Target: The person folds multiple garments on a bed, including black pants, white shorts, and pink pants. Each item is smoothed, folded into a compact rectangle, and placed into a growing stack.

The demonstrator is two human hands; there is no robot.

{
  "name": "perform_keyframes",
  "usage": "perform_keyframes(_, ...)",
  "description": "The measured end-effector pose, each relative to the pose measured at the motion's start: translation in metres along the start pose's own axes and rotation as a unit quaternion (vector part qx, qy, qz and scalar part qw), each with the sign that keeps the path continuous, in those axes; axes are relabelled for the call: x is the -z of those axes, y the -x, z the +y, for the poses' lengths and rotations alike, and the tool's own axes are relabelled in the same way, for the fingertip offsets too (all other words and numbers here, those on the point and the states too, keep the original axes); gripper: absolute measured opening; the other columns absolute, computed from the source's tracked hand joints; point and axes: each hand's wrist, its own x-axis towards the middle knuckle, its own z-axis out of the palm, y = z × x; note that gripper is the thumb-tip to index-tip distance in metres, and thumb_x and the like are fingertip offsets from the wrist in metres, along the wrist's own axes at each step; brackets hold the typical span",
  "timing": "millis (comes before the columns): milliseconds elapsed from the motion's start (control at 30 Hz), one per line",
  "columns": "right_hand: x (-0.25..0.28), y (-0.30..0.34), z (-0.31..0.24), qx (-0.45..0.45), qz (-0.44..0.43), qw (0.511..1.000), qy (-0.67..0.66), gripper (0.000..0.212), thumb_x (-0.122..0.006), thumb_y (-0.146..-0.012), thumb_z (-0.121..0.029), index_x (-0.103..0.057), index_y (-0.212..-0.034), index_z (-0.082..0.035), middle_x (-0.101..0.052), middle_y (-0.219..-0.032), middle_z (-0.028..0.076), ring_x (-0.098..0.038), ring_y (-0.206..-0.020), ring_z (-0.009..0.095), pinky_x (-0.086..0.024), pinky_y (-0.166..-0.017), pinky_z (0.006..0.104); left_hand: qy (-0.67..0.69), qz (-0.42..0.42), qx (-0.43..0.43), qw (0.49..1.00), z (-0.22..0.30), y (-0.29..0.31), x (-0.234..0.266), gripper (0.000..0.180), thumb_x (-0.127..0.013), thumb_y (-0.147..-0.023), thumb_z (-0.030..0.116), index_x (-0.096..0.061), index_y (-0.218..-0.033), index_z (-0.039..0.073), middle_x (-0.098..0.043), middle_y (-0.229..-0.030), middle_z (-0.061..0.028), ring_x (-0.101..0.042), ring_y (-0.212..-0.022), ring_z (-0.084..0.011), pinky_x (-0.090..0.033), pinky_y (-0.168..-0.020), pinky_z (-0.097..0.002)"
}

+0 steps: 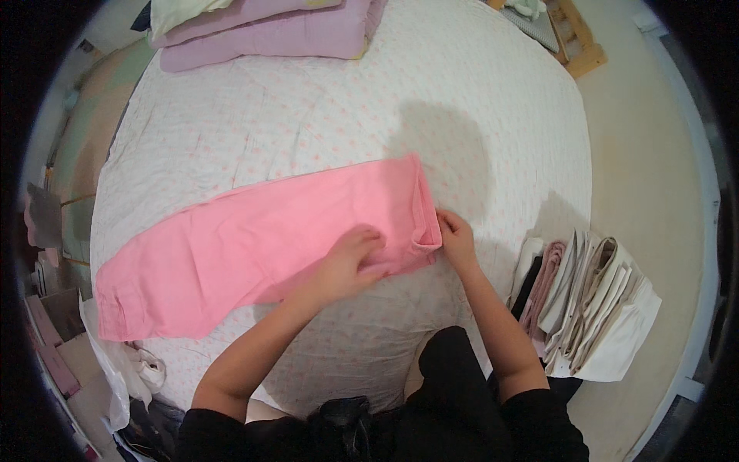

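A pair of pink trousers [254, 239] lies folded lengthwise across the bed, its waist end at the left and its leg openings at the right. My left hand [352, 258] rests on the cloth a little short of the hems, thumb and fingers apart. At the right end, my right hand [457, 235] pinches the edge of the hem [425, 231] between thumb and fingers. The fingertips there are partly hidden by the hand itself. Soft creases run over the pink fabric.
White bedding with small pink dots [308, 115] covers the bed. A folded lilac quilt [269, 38] sits at the far left. On the right edge stands a row of folded clothes [585, 300]. A wooden frame [581, 46] is at the far right corner, and a clear plastic bag [112, 369] hangs near left.
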Motion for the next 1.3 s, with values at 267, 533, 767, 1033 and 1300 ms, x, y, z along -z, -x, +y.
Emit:
perform_keyframes(267,-0.017,0.031,-0.035,0.08,0.078,0.976,0.186,0.033,-0.071,-0.08,-0.024,-0.06,-0.1,0.0,-0.056,-0.105,0.014,-0.06,-0.084,0.028,-0.05,-0.074,0.036,-0.234,0.042,-0.102,0.966,0.0,0.024,-0.027,0.055,-0.073,-0.071,0.016,-0.059,-0.124,0.011,-0.045,-0.142,-0.0142,-0.04,-0.134,-0.0323,-0.029,-0.11,-0.0519)
perform_keyframes(533,-0.003,0.042,-0.022,0.003,0.062,0.945,0.321,0.02,-0.068,-0.083,-0.019,-0.061,-0.081,-0.001,-0.059,-0.089,0.008,-0.06,-0.08,0.021,-0.048,-0.069,0.0298,-0.269,0.083,-0.137,0.95,-0.011,0.02,-0.037,0.042,-0.059,-0.08,0.013,-0.061,-0.122,0.012,-0.049,-0.14,-0.0107,-0.045,-0.13,-0.0303,-0.03,-0.109,-0.0507)
perform_keyframes(767,0.014,0.049,-0.02,-0.204,0.013,0.977,-0.052,0.02,-0.062,-0.092,-0.022,-0.06,-0.094,-0.002,-0.063,-0.095,0.006,-0.061,-0.081,0.016,-0.05,-0.071,0.0314,-0.3,0.07,-0.128,0.943,-0.018,0.035,-0.023,0.054,-0.06,-0.077,0.009,-0.056,-0.131,0.016,-0.045,-0.145,-0.006,-0.042,-0.134,-0.0259,-0.027,-0.112,-0.0517)
perform_keyframes(1033,0.025,0.041,-0.048,-0.243,-0.065,0.932,-0.262,0.022,-0.058,-0.096,-0.021,-0.055,-0.099,0.001,-0.062,-0.096,0.008,-0.063,-0.086,0.019,-0.055,-0.082,0.0342,-0.327,0.039,-0.114,0.937,-0.017,0.066,0.035,0.052,-0.055,-0.079,0.007,-0.055,-0.13,0.013,-0.046,-0.144,-0.0068,-0.043,-0.134,-0.0269,-0.029,-0.111,-0.0509)
perform_keyframes(1300,-0.01,0.054,-0.008,-0.14,-0.022,0.983,-0.12,0.012,-0.058,-0.094,-0.011,-0.052,-0.092,-0.001,-0.062,-0.083,0.008,-0.062,-0.071,0.015,-0.054,-0.064,0.0296,-0.377,0.013,-0.116,0.919,0.004,0.089,0.074,0.047,-0.052,-0.082,0.01,-0.056,-0.129,0.012,-0.046,-0.144,-0.0067,-0.041,-0.135,-0.0274,-0.028,-0.113,-0.0484)
